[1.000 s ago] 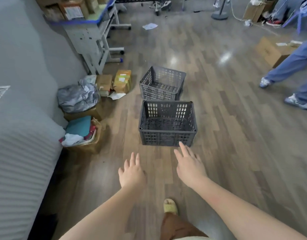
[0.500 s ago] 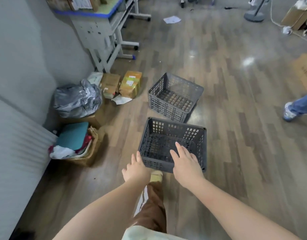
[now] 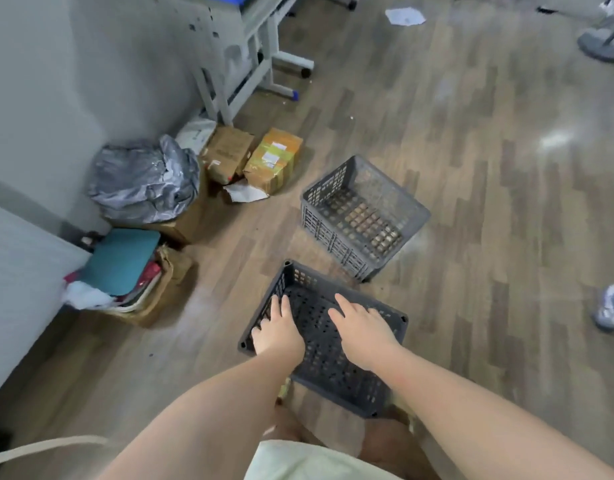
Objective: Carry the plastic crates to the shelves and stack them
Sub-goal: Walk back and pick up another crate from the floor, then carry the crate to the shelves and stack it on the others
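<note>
A: Status since half a second back?

B: Closed in on the near crate [image 3: 336,351]. Then short of its near rim; now both hands over the open top. Left hand [image 3: 279,332] at the left rim, fingers spread, possibly touching the edge. Right hand [image 3: 364,336] flat over the interior, toward the right wall. View tilted further down.

A: Grip state?

B: Wide on both. Fingers extended, nothing enclosed. No hold on either wall yet.

A: Location of task items?

B: Near crate on the wooden floor [image 3: 506,237], directly ahead of the feet, empty. Far crate [image 3: 362,216] just beyond, apart, turned at an angle, also empty. Shelves not identifiable in view; only a white metal frame [image 3: 236,60] at upper left.

A: Meaning for the task?

B: Judged as reach nearly complete, pickup not begun. Carrying and stacking still outstanding for both crates.

A: Readable markings?

B: White labels on the yellow-taped parcel [image 3: 274,161] beside the brown carton [image 3: 227,152]; text too blurred to read. No brand visible on either crate.
</note>
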